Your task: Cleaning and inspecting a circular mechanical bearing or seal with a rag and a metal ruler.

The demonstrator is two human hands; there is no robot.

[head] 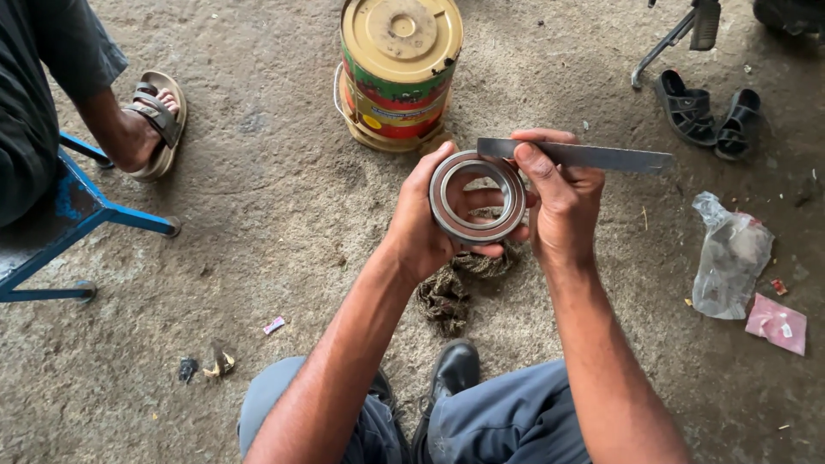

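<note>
Left hand point(427, 225) gripping ring bearing point(477, 196), right hand point(557, 199) pinching flat metal strip point(577, 155) (rag point(451, 292) half hidden beneath).

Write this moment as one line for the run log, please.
left hand: holds bearing ring | right hand: holds flat metal strip at ring's top edge | behind: yellow-lidded can

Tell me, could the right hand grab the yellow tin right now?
Probably not as it is. The right hand is full: its fingers pinch a flat metal strip against the ring bearing held by the left hand. The yellow tin stands on the floor beyond, with nothing between.
</note>
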